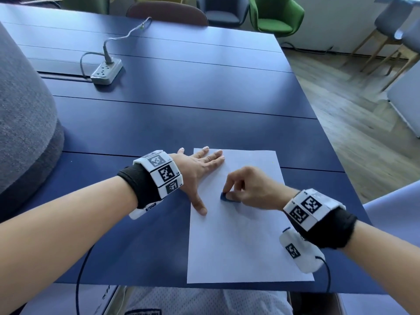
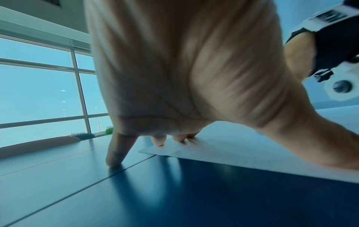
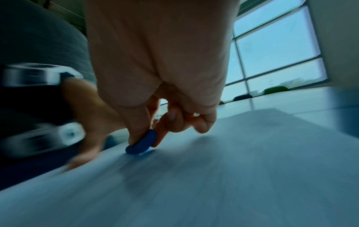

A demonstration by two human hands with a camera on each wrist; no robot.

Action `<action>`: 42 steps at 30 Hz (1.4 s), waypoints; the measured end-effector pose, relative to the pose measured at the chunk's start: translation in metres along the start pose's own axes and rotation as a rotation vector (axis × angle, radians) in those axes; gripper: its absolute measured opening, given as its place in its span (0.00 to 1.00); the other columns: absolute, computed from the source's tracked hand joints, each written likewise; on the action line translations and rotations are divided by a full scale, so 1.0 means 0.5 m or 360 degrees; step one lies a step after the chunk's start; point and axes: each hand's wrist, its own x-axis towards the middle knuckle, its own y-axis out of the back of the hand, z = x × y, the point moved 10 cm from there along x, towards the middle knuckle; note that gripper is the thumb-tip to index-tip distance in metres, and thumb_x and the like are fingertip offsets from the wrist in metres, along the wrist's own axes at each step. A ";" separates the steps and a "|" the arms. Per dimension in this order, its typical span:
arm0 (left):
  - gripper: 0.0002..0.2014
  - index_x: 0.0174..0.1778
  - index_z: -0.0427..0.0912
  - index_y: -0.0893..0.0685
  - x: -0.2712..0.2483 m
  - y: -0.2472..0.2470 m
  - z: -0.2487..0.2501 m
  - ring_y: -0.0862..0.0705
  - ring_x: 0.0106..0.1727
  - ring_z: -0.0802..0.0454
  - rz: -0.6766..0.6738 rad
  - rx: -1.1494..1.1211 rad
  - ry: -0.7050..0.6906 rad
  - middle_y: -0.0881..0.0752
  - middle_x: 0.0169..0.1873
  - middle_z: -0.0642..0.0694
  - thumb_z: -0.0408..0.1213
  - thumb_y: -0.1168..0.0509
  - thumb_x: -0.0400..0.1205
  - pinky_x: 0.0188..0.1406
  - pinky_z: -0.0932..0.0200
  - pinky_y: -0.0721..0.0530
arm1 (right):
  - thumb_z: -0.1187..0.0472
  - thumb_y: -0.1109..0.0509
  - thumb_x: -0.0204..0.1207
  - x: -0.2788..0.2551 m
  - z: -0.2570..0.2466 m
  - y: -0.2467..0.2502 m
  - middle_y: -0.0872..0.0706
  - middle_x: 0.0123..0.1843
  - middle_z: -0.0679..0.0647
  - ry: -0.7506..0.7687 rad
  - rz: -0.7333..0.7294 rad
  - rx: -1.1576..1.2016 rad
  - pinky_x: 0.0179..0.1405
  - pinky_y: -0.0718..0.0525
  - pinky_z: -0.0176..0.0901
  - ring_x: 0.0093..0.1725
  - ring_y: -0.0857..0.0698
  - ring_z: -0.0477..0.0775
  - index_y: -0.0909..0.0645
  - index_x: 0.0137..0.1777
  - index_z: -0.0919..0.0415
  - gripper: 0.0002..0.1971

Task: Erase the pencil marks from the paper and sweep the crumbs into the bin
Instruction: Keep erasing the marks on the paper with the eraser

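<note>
A white sheet of paper (image 1: 241, 235) lies on the blue table (image 1: 181, 110) near its front edge. My left hand (image 1: 200, 176) lies flat with spread fingers, pressing the paper's upper left corner, thumb on its left edge. In the left wrist view the left hand (image 2: 174, 92) has its fingertips (image 2: 159, 142) on the paper (image 2: 252, 153). My right hand (image 1: 247, 187) pinches a small blue eraser (image 1: 225, 197) and presses it on the sheet. In the right wrist view the eraser (image 3: 142, 144) touches the blurred paper (image 3: 213, 176). I cannot make out pencil marks or crumbs. No bin shows.
A grey power strip (image 1: 106, 71) with its cable lies at the far left of the table. A large grey upholstered shape (image 1: 22, 133) stands at the left. Chairs (image 1: 275, 17) stand beyond the far edge, wooden floor (image 1: 352, 121) to the right.
</note>
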 end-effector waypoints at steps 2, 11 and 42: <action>0.73 0.81 0.55 0.74 0.003 -0.001 -0.001 0.74 0.82 0.52 0.0005 0.0009 -0.0008 0.74 0.80 0.63 0.74 0.25 0.58 0.77 0.21 0.58 | 0.60 0.23 0.71 -0.047 -0.032 -0.058 0.18 0.32 0.50 0.0100 -0.0255 0.0001 0.30 0.25 0.30 0.29 0.24 0.43 0.11 0.42 0.53 0.02; 0.73 0.82 0.55 0.73 0.001 0.003 -0.001 0.73 0.82 0.54 0.0024 0.0000 0.0001 0.72 0.81 0.63 0.73 0.25 0.58 0.77 0.22 0.59 | 0.60 0.23 0.70 -0.092 -0.029 -0.074 0.16 0.33 0.50 0.0110 -0.0179 0.0078 0.33 0.22 0.37 0.32 0.22 0.45 0.11 0.42 0.52 0.02; 0.74 0.82 0.55 0.73 0.001 0.005 0.000 0.73 0.82 0.54 0.0031 0.0010 0.0015 0.72 0.81 0.63 0.73 0.24 0.57 0.77 0.23 0.57 | 0.57 0.23 0.69 -0.131 -0.045 -0.098 0.14 0.35 0.50 0.0078 -0.0411 -0.0018 0.35 0.19 0.38 0.33 0.19 0.46 0.10 0.43 0.50 0.04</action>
